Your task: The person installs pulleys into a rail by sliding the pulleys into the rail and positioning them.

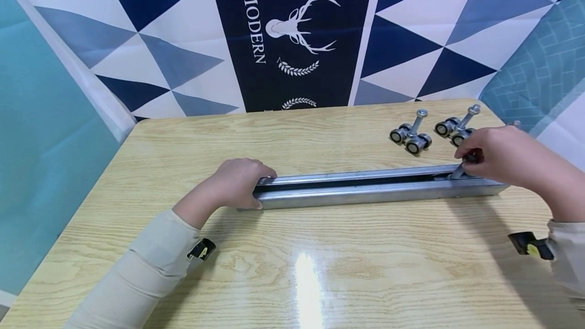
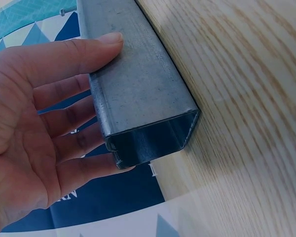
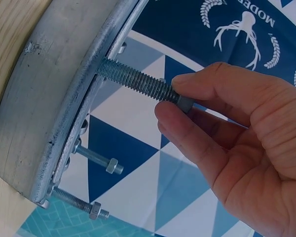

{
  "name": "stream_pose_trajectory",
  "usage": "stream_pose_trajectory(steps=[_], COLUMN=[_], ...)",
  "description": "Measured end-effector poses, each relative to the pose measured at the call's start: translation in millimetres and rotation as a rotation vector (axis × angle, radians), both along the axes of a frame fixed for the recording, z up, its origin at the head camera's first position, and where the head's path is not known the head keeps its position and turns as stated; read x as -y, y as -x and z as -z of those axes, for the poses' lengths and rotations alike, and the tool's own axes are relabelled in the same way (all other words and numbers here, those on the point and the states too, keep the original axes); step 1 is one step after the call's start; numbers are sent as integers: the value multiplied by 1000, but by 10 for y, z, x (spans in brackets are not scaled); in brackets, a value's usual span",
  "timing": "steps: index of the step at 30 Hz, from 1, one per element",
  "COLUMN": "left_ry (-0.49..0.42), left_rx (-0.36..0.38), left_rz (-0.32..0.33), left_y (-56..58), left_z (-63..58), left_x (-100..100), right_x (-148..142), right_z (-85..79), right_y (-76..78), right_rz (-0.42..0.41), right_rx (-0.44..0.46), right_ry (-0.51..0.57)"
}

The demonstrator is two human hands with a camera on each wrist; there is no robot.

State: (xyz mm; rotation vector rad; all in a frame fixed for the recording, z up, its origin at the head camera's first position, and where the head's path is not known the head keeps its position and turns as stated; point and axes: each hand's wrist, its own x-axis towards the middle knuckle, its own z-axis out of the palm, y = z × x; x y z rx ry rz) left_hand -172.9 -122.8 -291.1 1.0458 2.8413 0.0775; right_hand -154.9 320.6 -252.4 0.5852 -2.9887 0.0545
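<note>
1. The metal rail (image 1: pixel 356 196) lies on the wooden surface (image 1: pixel 365 263), with its long slot facing upward.
2. The left hand (image 1: pixel 239 184) has its grip around the rail, near the left end.
3. The right hand (image 1: pixel 507 159) has its grip pinching the top of a threaded bolt (image 3: pixel 138 81), which rises from the slot near the right end.
4. One wheeled trolley (image 1: pixel 413 133) and a second trolley (image 1: pixel 459 127) stand behind the rail.

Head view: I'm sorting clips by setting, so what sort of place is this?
Probably an indoor workspace, perhaps makeshift: a wood-grain table bears a metal rail and wheeled bolts, with a printed sheet behind.
</note>
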Motion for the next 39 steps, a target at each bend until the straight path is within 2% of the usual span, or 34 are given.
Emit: stream_pose_trajectory(steps=[16,25,28,39], left_ry=[24,26,26,19], left_rx=[40,93,106,103], left_rz=[15,22,25,30], left_y=[15,29,23,7], left_z=[-47,-79,-91,-103], left_x=[-33,-59,-64,-32], right_x=[92,155,188,294], right_z=[10,-4,-6,3], right_y=[-9,-24,-36,-15], right_rz=[-113,-90,-101,-213], right_rx=[-88,-30,-37,-119], right_ry=[35,16,14,33])
